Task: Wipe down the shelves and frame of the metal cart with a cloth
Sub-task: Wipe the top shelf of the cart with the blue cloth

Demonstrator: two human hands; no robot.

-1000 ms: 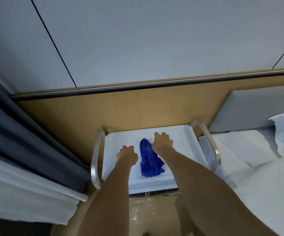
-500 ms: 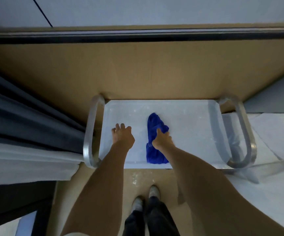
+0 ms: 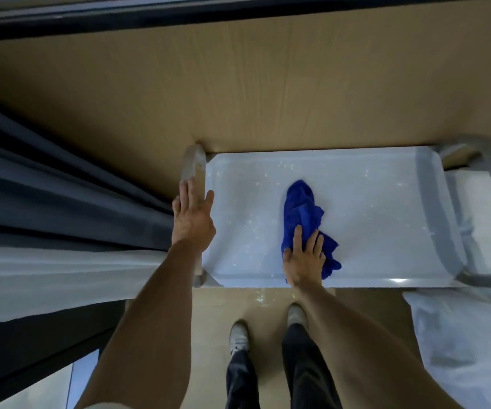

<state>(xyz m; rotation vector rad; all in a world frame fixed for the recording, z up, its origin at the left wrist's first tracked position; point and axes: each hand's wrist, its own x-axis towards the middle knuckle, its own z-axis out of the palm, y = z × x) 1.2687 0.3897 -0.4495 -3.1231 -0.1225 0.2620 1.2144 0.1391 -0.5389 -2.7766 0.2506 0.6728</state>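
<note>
Right hand (image 3: pixel 304 258) presses flat, fingers straight, on the blue cloth (image 3: pixel 303 214) lying lengthwise front-to-back on the cart's top shelf (image 3: pixel 371 208). Left hand (image 3: pixel 192 215), fingers extended, rests on the shelf's left handle (image 3: pixel 191 163).

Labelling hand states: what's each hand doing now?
Left hand: open, fingers straight along the cart's left metal handle.
Right hand: open, pressing the crumpled blue cloth.

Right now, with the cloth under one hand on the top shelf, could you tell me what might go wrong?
The blue cloth is bunched, and the right hand covers only its near end, so a stroke may miss the white specks scattered on the top shelf. The left hand lies flat over the left frame handle rather than gripping it, so the cart could shift when pushed.
</note>
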